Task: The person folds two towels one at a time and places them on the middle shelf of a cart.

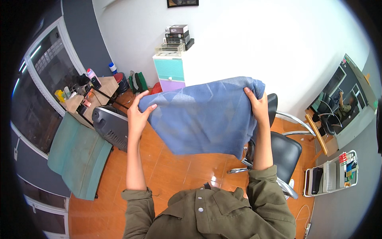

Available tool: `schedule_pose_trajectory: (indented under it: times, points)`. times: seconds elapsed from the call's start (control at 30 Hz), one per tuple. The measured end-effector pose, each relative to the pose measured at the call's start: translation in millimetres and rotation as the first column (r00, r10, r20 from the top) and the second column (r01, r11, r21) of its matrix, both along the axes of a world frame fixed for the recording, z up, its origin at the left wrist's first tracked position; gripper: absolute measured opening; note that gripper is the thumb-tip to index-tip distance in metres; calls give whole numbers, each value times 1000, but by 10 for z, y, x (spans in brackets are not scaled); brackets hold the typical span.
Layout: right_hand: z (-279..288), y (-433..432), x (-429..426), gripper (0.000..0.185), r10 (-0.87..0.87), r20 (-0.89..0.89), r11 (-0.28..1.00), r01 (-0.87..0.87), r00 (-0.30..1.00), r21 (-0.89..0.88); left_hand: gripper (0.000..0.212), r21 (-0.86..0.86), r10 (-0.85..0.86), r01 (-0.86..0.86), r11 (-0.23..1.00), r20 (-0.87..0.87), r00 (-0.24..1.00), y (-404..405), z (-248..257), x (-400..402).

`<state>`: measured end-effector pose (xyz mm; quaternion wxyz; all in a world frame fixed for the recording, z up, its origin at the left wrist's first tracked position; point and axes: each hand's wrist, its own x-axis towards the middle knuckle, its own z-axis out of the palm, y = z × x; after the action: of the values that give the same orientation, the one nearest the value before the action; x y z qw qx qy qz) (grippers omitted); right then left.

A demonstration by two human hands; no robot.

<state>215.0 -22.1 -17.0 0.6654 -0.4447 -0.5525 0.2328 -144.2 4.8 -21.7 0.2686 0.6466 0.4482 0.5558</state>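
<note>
A blue patterned cloth (203,119) hangs in the air between my two hands, in front of my body. My left hand (138,112) is at its upper left corner, thumb on the near face and fingers spread behind the edge. My right hand (258,103) grips the bunched upper right corner, with the thumb on the near side. The cloth's lower edge hangs loose above the tiled floor. Its far side is hidden from me.
Black chair (285,155) at right, beside a white rolling cart (329,176) and a wall mirror (340,98). A green padded bench (77,155), a grey appliance (112,127) and a cluttered desk (107,86) stand left. A drawer cabinet (169,70) is ahead.
</note>
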Motion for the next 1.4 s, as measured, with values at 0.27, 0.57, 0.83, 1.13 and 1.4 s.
schedule_pose_trajectory:
  times: [0.27, 0.57, 0.83, 1.13, 1.4]
  points:
    - [104, 18, -137, 16, -150, 170, 974, 115, 974, 197, 20, 401, 490, -341, 850, -366, 791, 170, -227, 26]
    - [272, -288, -776, 19, -263, 458, 881, 17, 849, 474, 25, 85, 234, -321, 943, 515, 825, 770, -841, 286]
    - [121, -894, -2042, 17, -66, 702, 734, -442, 709, 515, 41, -201, 152, 206, 958, 960, 234, 581, -1297, 898]
    - [270, -551, -1639, 11, 107, 651, 892, -362, 752, 272, 42, -93, -109, 688, 719, 964, 243, 195, -1530, 966]
    - [-210, 336, -1130, 28, 465, 77, 879, -450, 882, -155, 43, -107, -150, 757, 645, 953, 263, 46, -1677, 1045]
